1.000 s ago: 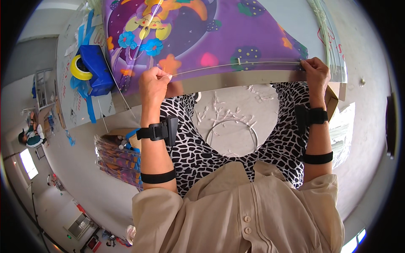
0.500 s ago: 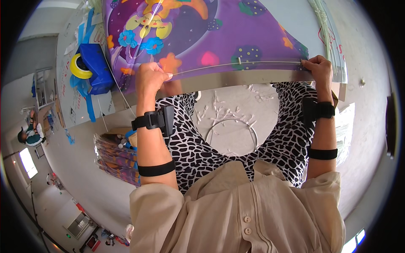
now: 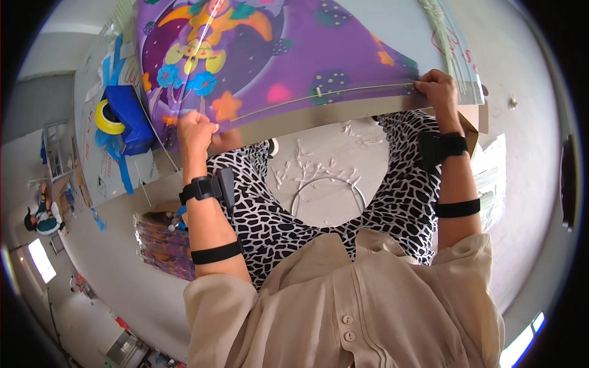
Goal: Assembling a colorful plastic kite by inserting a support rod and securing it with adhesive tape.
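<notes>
A large purple printed sheet with orange stars and cartoon shapes lies over the table edge in front of me. A thin white rod runs along its near edge, bowed in a curve. My left hand is closed on the rod's left end at the sheet's edge. My right hand pinches the rod's right end against the sheet. Both wrists carry black bands. My black-and-white patterned trousers show below the table.
A blue tape dispenser with a yellow roll stands on the table to the left. White plastic scraps and a thin hoop lie on the floor between my legs. A stack of packaged printed sheets sits lower left. A person sits far left.
My left hand has moved slightly down and left along the sheet's edge. The right hand has shifted a little up along the edge. The rod's curve follows.
</notes>
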